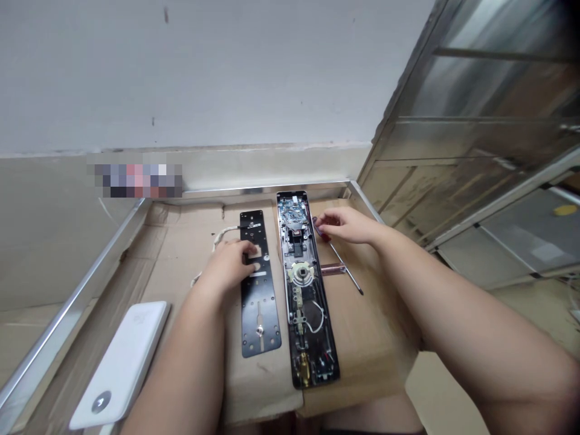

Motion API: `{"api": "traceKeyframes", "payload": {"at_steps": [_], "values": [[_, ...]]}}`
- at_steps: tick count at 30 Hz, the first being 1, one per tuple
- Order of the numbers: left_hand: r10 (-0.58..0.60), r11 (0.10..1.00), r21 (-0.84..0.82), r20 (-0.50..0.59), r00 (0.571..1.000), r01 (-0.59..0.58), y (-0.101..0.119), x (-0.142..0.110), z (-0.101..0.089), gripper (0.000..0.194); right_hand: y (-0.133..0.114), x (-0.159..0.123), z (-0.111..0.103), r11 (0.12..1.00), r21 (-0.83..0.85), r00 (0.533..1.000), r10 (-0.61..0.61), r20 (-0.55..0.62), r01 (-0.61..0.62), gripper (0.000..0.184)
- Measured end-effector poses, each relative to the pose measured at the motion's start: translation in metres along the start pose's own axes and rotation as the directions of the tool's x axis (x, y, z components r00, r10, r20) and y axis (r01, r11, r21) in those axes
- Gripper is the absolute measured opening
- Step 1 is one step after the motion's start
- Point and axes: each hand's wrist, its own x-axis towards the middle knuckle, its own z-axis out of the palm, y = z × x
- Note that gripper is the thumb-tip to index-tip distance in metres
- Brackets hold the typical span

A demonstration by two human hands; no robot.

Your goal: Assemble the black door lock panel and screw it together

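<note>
My left hand [229,264] lies palm down on the upper part of a black metal mounting plate [260,317], which has several slots and a small screw near its lower end. A white cable [216,240] curls from under that hand. To the right lies an opened electronic door lock body [302,290], showing a circuit board, wires and a brass part. My right hand [347,225] pinches the red handle of a screwdriver [347,269] just right of the lock, its shaft pointing toward me. A smaller red-handled tool [333,269] lies beneath.
Flattened cardboard [367,344] lies under these parts inside a metal-edged frame [77,302]. A white power bank [122,362] lies at lower left. A glass-paneled metal structure [475,121] rises at right, and a wall stands ahead with a blurred patch [136,181].
</note>
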Motion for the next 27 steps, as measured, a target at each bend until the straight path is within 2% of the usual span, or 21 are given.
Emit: {"api": "traceKeyframes", "payload": {"at_steps": [7, 14, 21, 23, 27], "values": [[0.040, 0.999, -0.005, -0.008, 0.999, -0.040, 0.001, 0.001, 0.001, 0.023, 0.000, -0.001, 0.000, 1.000, 0.007, 1.000, 0.006, -0.003, -0.006, 0.014], [-0.147, 0.989, 0.004, -0.014, 0.989, 0.147, 0.002, 0.000, -0.004, 0.042, 0.003, 0.000, 0.000, 1.000, -0.005, 1.000, -0.030, -0.005, 0.030, 0.015], [-0.190, 0.970, -0.139, 0.076, 0.979, 0.199, -0.014, 0.002, -0.003, 0.039, 0.006, 0.002, 0.000, 1.000, 0.009, 1.000, -0.010, 0.006, 0.010, 0.015], [-0.229, 0.955, -0.175, 0.074, 0.971, 0.239, -0.016, 0.002, -0.003, 0.035, 0.006, 0.002, 0.000, 1.000, 0.007, 1.000, -0.019, 0.003, 0.019, 0.015], [-0.252, 0.955, -0.145, 0.057, 0.966, 0.258, -0.013, 0.001, -0.009, 0.025, 0.007, 0.002, 0.000, 1.000, 0.005, 1.000, -0.030, -0.005, 0.030, 0.015]]}}
